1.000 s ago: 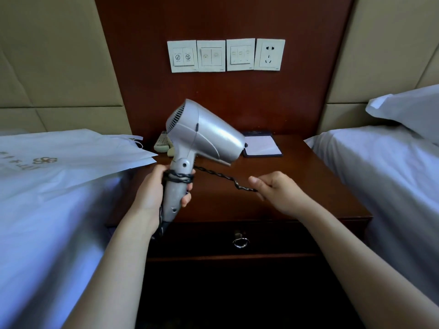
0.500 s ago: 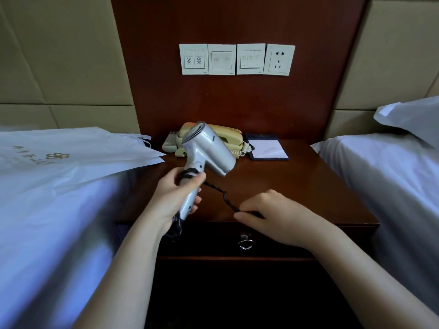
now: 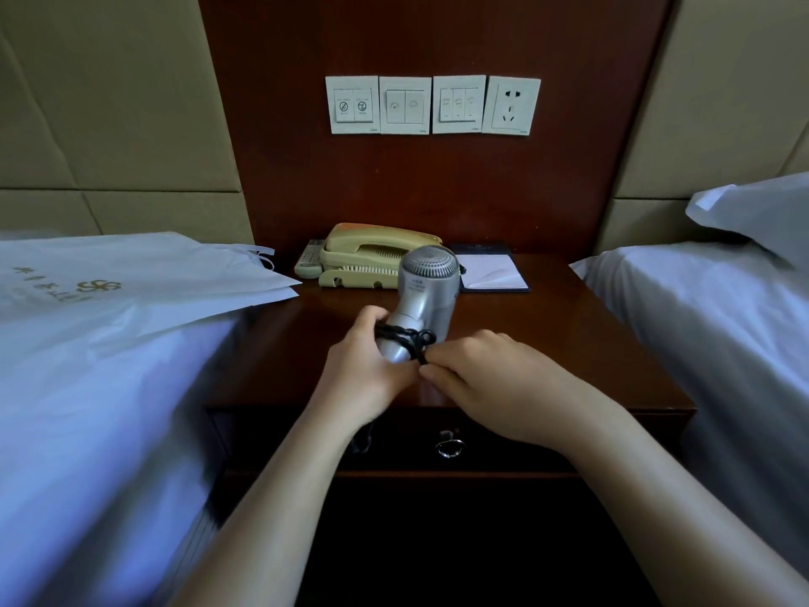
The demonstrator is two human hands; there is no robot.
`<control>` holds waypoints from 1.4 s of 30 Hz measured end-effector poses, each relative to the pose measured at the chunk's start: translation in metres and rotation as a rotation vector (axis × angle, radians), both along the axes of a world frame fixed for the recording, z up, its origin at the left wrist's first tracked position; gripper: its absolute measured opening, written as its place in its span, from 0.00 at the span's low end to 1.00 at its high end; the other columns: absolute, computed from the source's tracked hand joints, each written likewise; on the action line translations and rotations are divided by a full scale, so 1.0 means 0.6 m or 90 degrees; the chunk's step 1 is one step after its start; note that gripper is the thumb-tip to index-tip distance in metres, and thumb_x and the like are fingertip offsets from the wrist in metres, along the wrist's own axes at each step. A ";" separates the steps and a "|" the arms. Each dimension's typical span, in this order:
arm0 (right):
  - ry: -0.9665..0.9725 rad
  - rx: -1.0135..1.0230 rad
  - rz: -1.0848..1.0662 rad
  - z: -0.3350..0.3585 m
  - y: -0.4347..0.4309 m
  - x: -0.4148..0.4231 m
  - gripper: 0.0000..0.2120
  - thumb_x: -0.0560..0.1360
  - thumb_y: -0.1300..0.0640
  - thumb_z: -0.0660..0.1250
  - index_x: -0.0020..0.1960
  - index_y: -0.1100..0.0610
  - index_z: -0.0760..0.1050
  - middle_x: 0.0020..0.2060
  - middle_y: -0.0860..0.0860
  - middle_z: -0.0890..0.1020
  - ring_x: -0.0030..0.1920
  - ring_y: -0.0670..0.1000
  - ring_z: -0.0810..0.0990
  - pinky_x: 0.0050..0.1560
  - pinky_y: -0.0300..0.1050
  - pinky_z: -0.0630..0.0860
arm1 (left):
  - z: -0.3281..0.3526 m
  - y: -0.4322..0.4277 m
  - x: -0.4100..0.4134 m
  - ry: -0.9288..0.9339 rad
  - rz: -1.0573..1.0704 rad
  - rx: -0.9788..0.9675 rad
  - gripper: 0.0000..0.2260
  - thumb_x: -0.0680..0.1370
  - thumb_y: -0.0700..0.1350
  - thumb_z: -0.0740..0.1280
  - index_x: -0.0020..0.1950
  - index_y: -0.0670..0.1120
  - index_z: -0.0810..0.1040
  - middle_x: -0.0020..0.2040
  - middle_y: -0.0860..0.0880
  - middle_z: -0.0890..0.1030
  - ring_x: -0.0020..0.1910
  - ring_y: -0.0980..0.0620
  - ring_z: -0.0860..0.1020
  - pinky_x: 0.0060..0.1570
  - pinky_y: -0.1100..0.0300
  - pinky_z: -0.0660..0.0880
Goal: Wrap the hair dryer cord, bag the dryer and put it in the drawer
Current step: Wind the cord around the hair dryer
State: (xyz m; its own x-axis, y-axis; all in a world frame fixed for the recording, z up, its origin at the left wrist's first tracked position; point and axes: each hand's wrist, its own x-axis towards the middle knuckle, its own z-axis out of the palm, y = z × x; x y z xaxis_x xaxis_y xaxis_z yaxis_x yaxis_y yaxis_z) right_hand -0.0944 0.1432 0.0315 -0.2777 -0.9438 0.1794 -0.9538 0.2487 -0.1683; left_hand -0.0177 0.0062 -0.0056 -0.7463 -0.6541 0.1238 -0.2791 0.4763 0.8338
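My left hand (image 3: 363, 374) grips the hair dryer (image 3: 427, 295); my right hand (image 3: 494, 378) pinches the cord (image 3: 405, 337), some turns wound on the handle. Bagging remains: the bag (image 3: 131, 278) lies left, the drawer (image 3: 402, 444) shut.

A hotel twin room: a left bed (image 3: 87, 431) and a right bed (image 3: 722, 343) in white linen flank a dark wooden nightstand (image 3: 569, 343) bearing a beige corded telephone (image 3: 363, 256), a remote (image 3: 310, 260) and a notepad (image 3: 494, 273), beneath a far row of wall switches (image 3: 405, 105) and a socket (image 3: 511, 106), between padded wall panels (image 3: 109, 102).
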 end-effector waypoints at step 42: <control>-0.639 0.418 -0.122 -0.118 0.151 -0.123 0.21 0.80 0.49 0.57 0.33 0.59 0.73 0.19 0.43 0.61 0.20 0.43 0.57 0.23 0.33 0.61 | 0.000 0.060 -0.033 0.000 -0.018 0.010 0.13 0.80 0.57 0.56 0.49 0.52 0.76 0.39 0.47 0.80 0.28 0.51 0.79 0.22 0.63 0.72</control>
